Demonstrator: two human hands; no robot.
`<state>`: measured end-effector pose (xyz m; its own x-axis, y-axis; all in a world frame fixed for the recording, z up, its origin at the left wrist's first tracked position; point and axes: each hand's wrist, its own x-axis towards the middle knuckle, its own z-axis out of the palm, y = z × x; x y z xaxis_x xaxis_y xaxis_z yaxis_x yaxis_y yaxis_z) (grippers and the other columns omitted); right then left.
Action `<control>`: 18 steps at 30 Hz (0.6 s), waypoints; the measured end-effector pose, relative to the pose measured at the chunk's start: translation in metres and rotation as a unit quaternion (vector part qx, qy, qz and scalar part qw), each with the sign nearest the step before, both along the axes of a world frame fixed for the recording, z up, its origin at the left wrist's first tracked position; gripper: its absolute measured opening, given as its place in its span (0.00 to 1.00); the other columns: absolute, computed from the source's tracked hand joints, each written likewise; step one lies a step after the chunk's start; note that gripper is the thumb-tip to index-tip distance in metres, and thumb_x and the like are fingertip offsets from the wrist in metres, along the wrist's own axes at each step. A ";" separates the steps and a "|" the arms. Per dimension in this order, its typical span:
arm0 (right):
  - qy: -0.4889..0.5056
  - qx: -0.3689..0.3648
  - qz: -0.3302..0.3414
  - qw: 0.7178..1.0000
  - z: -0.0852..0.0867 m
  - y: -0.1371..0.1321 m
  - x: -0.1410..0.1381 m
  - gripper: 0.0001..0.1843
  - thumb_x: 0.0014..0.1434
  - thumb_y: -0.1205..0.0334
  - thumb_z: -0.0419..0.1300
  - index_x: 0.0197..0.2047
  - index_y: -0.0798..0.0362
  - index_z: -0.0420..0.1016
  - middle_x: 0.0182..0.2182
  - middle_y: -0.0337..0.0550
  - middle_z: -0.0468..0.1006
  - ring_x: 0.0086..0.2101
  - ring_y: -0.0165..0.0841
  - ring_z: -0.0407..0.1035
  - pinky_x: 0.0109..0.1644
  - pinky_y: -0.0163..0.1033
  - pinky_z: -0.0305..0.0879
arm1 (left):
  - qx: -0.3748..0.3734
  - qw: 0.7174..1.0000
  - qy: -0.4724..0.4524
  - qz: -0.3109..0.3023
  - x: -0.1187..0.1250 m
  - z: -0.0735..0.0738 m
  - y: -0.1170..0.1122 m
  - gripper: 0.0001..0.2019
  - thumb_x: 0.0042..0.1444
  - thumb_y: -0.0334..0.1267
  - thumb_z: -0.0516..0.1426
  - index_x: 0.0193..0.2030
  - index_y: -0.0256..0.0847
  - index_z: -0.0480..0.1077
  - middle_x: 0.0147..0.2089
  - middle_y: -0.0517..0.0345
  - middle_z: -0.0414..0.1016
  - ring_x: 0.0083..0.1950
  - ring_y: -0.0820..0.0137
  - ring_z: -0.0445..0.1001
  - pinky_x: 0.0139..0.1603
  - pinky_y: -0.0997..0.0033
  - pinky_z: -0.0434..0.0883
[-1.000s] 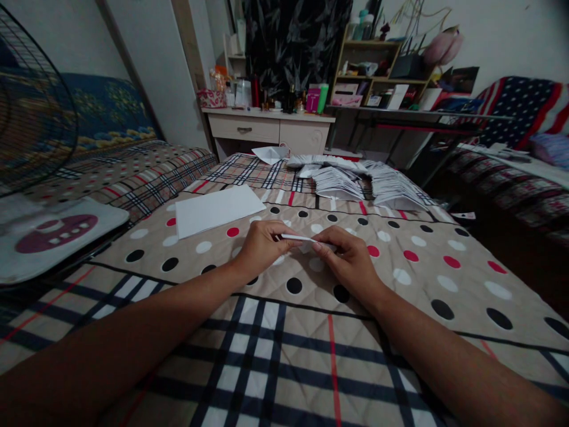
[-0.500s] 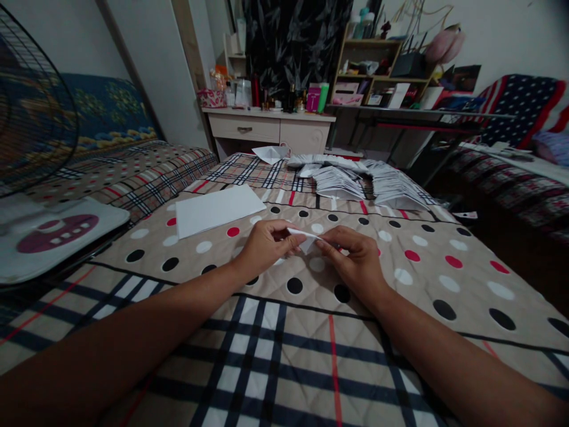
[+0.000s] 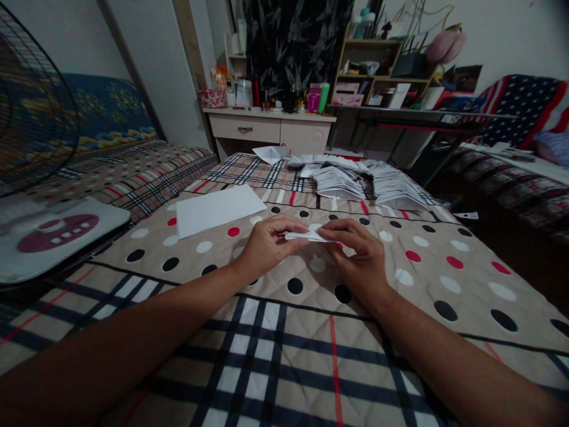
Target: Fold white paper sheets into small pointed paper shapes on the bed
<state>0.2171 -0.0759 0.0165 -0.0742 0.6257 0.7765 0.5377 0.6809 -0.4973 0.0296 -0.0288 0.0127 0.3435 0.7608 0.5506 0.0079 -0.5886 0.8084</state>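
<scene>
Between my two hands is a small folded piece of white paper [image 3: 311, 235], held just above the bed and lying nearly flat. My left hand [image 3: 272, 240] pinches its left end, thumb below and fingers on top. At its right end, my right hand [image 3: 358, 246] grips it the same way, fingertips resting on the upper face. A stack of white paper sheets [image 3: 217, 210] lies on the bed beyond my left hand. Farther off, rows of folded paper pieces [image 3: 340, 182] stand packed together, with a loose folded paper [image 3: 271, 154] to their left.
A patterned quilt [image 3: 284, 356] covers the bed under my arms. At the left edge stand a fan [image 3: 35, 107] and a white board-like object with a purple oval [image 3: 57, 234]. A white dresser [image 3: 267, 127] and a shelf [image 3: 373, 77] with many items stand behind the bed.
The folded paper has turned from tilted, with a point hanging down, to nearly flat. My right fingers have moved from its edge onto its top.
</scene>
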 end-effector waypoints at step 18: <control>0.000 -0.065 0.021 0.998 -0.001 -0.001 -0.001 0.06 0.60 0.64 0.63 0.39 0.48 0.82 0.35 0.44 0.78 0.37 0.34 0.73 0.40 0.41 0.70 | -0.050 0.998 0.024 0.030 -0.003 0.004 0.003 0.05 0.47 0.34 0.66 0.33 0.38 0.81 0.32 0.54 0.82 0.33 0.70 0.78 0.34 0.74 0.73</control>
